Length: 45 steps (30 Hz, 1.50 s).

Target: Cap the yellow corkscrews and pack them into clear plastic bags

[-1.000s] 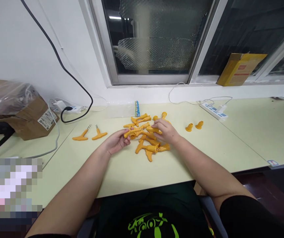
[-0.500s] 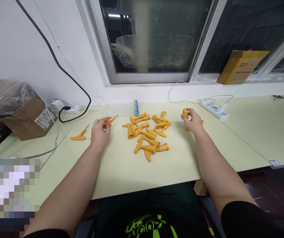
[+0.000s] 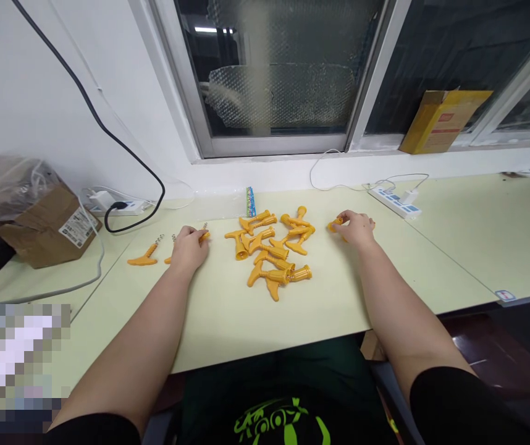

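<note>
My left hand (image 3: 191, 248) is low at the table, left of the pile, its fingers closed on a yellow corkscrew (image 3: 205, 235) whose metal spiral points up. To its left lies another corkscrew (image 3: 143, 260), handle down and spiral bare; a further one is mostly hidden behind the hand. My right hand (image 3: 356, 230) is closed round a yellow corkscrew sleeve (image 3: 336, 223), tipped over close to the tabletop. More yellow plastic shows behind these fingers. Between the hands is a pile of yellow corkscrews (image 3: 272, 256), several with their spirals inside ribbed sleeves.
A clear plastic bag with a coloured header (image 3: 251, 202) lies behind the pile. Power strips stand at the left (image 3: 130, 207) and right (image 3: 393, 202) near the wall, with cables. A cardboard box (image 3: 56, 225) is far left, a yellow carton (image 3: 445, 122) on the sill.
My left hand has lowered the corkscrew to the table, and its spiral now points more upward. The sleeve in my right hand has come down and tipped over. The view has shifted slightly.
</note>
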Available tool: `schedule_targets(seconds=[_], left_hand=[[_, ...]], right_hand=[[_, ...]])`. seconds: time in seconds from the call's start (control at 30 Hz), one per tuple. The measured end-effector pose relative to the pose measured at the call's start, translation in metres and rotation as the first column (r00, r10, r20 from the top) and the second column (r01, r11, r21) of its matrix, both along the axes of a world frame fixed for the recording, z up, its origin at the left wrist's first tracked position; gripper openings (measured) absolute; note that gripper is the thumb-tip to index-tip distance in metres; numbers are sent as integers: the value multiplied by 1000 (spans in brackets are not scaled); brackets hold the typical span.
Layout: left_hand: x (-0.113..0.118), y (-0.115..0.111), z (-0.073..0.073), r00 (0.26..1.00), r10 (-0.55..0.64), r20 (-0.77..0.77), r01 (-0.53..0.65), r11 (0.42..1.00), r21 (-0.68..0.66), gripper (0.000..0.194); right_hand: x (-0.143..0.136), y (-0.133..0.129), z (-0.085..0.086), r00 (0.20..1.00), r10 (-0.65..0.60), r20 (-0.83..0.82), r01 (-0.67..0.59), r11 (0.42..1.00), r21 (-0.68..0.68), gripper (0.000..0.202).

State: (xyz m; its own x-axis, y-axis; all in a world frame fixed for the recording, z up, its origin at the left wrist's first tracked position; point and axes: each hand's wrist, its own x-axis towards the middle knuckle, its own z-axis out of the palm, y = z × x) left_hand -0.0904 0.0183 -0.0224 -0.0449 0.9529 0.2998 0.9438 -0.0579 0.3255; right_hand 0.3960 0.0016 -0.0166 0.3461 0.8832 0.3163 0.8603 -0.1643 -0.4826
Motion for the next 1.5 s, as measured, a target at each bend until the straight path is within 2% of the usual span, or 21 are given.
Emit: schedule_targets(seconds=[0.2, 0.27, 0.33, 0.37, 0.43, 0.5, 0.57, 0.63, 0.77, 0.9, 1.0, 1.07, 1.13, 1.23, 1.33, 1.43, 1.5], left_hand=[[-1, -1, -4, 1000, -25, -14, 23, 995, -96, 47], [-1, -2, -4, 1000, -23, -21, 20, 993, -120, 52], [-2, -3, -4, 1000, -9, -23, 5, 990, -139, 57], [-4, -3, -4, 1000, 3, -18, -5, 989, -145, 58], [-7, -4, -3, 1000, 22, 2, -21, 988, -155, 59], [-11, -4, -2, 999, 34, 24, -29, 986, -166, 57], [-15, -5, -1, 998, 42, 38, -35, 984, -172, 56], [-17, -5, 0, 998, 50, 47, -42, 984, -175, 54], [-17, -11, 7, 996, 69, 57, -61, 989, -133, 47], [-21, -18, 18, 965, 260, 39, -258, 965, -57, 55], [-28, -20, 20, 926, 375, 33, -364, 914, -182, 70], [-32, -19, 19, 915, 401, 38, -376, 885, -277, 75], [-35, -16, 16, 915, 401, 40, -372, 879, -297, 72], [-35, -14, 12, 921, 387, 40, -365, 894, -259, 69], [-35, -14, 12, 928, 371, 39, -353, 907, -228, 78], [-40, -16, 15, 915, 400, 48, -389, 908, -159, 83], [-44, -17, 16, 895, 441, 71, -425, 889, -169, 83]], right_hand=[[3, 1, -2, 995, -64, 70, 73, 988, -139, 22], [4, 2, -3, 991, -96, 92, 106, 989, -102, 29], [0, 2, -3, 991, -82, 103, 81, 997, 12, 35], [-4, 2, -3, 994, -33, 100, 25, 996, 83, 36], [-18, 0, -3, 982, 157, 102, -175, 963, 205, 34], [-37, -3, -4, 912, 388, 137, -411, 872, 265, 33], [-57, -6, -6, 825, 530, 195, -564, 789, 243, 36], [-74, -8, -9, 785, 574, 234, -616, 765, 188, 39], [-89, -9, -15, 787, 567, 245, -605, 788, 118, 43], [-89, -8, -17, 811, 537, 231, -571, 813, 116, 39], [-87, -8, -18, 819, 527, 227, -562, 817, 131, 35], [-86, -7, -18, 825, 525, 211, -560, 812, 166, 30], [-84, -6, -18, 837, 522, 166, -548, 805, 227, 25], [-80, -4, -18, 868, 495, 34, -476, 812, 337, 21], [-76, -4, -15, 861, 472, -187, -370, 836, 405, 24], [-75, -5, -10, 764, 481, -429, -295, 853, 430, 32], [-75, -6, -7, 679, 484, -552, -257, 861, 439, 36]])
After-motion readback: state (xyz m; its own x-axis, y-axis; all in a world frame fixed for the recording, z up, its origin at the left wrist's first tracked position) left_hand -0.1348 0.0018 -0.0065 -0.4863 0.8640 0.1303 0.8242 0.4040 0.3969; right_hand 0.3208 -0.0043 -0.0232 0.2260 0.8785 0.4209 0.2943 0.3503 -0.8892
